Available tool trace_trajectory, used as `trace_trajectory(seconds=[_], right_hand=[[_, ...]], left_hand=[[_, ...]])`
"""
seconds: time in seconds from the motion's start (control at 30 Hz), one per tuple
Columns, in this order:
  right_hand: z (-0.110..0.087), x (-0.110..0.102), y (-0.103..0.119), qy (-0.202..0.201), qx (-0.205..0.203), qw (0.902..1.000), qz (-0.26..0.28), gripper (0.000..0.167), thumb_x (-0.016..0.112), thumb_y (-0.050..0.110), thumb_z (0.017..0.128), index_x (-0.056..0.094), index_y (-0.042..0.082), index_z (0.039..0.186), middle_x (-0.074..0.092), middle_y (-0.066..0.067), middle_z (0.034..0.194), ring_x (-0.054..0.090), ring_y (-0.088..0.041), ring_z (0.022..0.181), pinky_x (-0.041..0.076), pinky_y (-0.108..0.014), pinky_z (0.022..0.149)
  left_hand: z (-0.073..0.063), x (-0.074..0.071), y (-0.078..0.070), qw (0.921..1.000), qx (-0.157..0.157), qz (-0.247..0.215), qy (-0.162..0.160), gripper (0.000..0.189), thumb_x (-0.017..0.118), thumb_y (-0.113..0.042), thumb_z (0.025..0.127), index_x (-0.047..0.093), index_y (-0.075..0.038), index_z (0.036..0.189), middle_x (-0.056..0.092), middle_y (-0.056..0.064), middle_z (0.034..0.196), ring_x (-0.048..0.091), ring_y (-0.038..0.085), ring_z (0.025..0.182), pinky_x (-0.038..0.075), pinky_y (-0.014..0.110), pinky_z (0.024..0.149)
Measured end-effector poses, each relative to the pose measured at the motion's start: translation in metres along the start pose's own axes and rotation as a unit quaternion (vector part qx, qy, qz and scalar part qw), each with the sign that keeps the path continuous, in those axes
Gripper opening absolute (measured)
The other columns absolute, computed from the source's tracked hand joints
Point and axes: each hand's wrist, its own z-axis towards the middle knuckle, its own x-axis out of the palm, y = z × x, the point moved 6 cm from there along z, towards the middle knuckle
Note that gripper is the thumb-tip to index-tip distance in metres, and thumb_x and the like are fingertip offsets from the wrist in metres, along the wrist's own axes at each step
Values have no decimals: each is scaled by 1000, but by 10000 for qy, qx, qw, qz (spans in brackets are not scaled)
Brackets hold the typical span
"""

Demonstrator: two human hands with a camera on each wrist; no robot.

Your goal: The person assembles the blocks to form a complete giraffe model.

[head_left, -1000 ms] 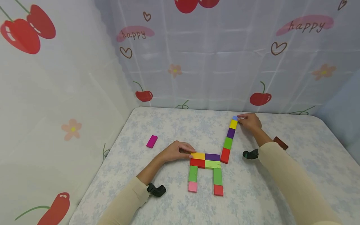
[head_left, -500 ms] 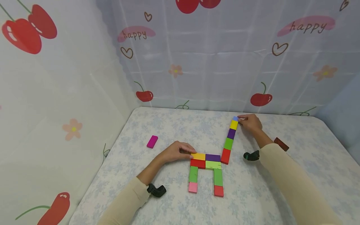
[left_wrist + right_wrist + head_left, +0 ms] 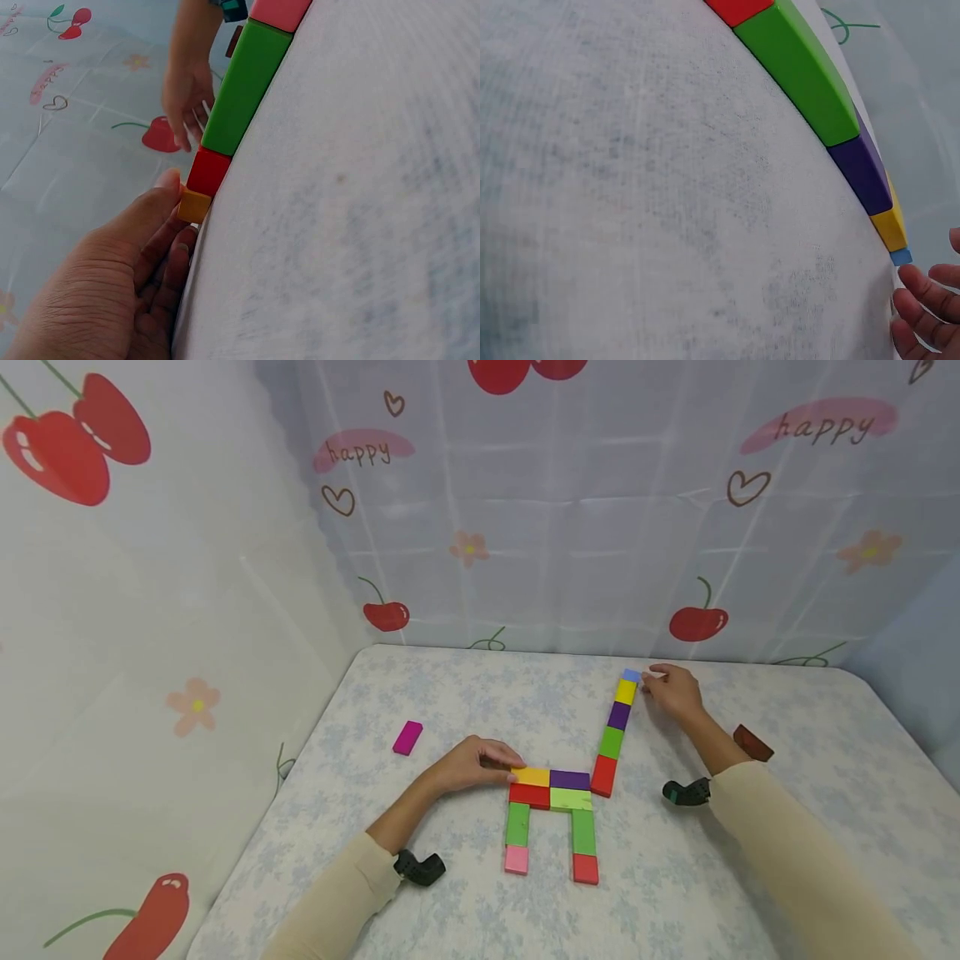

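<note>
Wooden-looking coloured blocks lie flat on the table. My left hand (image 3: 471,766) pinches the end of an orange block (image 3: 532,777), thumb on one side and fingers on the other in the left wrist view. Beside it lie a purple block (image 3: 570,780), a red block (image 3: 529,796) and a lime block (image 3: 571,799). Two legs, each green above, end in a pink block (image 3: 516,859) and a red one. A slanting row climbs from a red block (image 3: 603,775) to a light blue block (image 3: 632,675). My right hand (image 3: 675,692) sits just right of that blue block, fingers loosely bent and holding nothing.
A magenta block (image 3: 407,737) lies alone on the left of the table (image 3: 337,827). Partly behind the right forearm is a brown block (image 3: 753,743). Printed curtains (image 3: 570,527) stand behind the table and along its left side.
My right hand has let go of the light blue block and drawn slightly right, its fingers spreading. The left hand keeps its pinch on the orange block.
</note>
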Motion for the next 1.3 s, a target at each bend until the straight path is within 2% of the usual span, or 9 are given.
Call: trace_trajectory(seconds=[0.13,0.2,0.3,0.43,0.67,0.9,1.07,1.3], right_hand=[[-12,-11,3,-130,-263,9996,11,55,44,36,109,53,-6,142,68,-27,115,64,-36,98,51,-29,69],[-17,-17,3,-239,-348,9991,-5,56,43,38,109,54,-6,142,68,-26,115,64,-38,101,53,-32,71],[-27,-26,3,-376,-475,9982,-13,58,42,41,109,55,-6,141,68,-26,117,61,-41,107,54,-45,81],[-41,-38,6,-437,-708,9965,43,57,43,40,109,55,-7,140,67,-28,121,60,-44,112,50,-57,91],[-60,-54,4,-357,-795,9962,-70,62,42,44,108,54,-8,140,58,-31,133,53,-49,121,47,-63,93],[-68,-67,-3,-393,-884,9952,-159,60,42,42,109,55,-9,139,56,-34,134,50,-52,122,44,-66,93],[-70,-71,-10,-223,-783,9962,-317,64,42,45,108,53,-10,139,54,-34,136,47,-52,123,42,-67,94],[-73,-82,-17,206,-983,9920,-768,58,49,39,107,54,-11,136,56,-36,130,49,-53,119,43,-67,91]], left_hand=[[1,0,-1,10000,45,75,-19,28,79,-18,91,78,-15,119,74,-6,115,65,11,112,54,31,93],[1,-1,-2,9999,54,86,-19,28,79,-18,91,78,-15,119,74,-6,115,65,11,112,54,31,92],[1,0,-2,10000,46,83,-6,29,79,-18,90,78,-15,119,74,-6,115,65,11,112,54,31,92],[1,0,-2,10000,11,17,-1,29,79,-17,90,78,-16,119,74,-6,115,64,12,113,54,32,92],[2,0,-4,10000,-47,39,-43,29,80,-18,90,78,-16,118,74,-6,115,64,11,113,53,31,93],[3,1,-4,10000,-39,60,-19,28,79,-18,90,78,-17,118,74,-7,115,65,12,112,53,32,93],[1,2,-2,9999,-105,44,-24,27,79,-19,91,79,-17,118,74,-7,114,65,11,111,54,31,92],[-1,1,-3,9999,-139,12,-45,27,79,-16,91,79,-16,117,74,-7,114,65,11,110,54,32,91]])
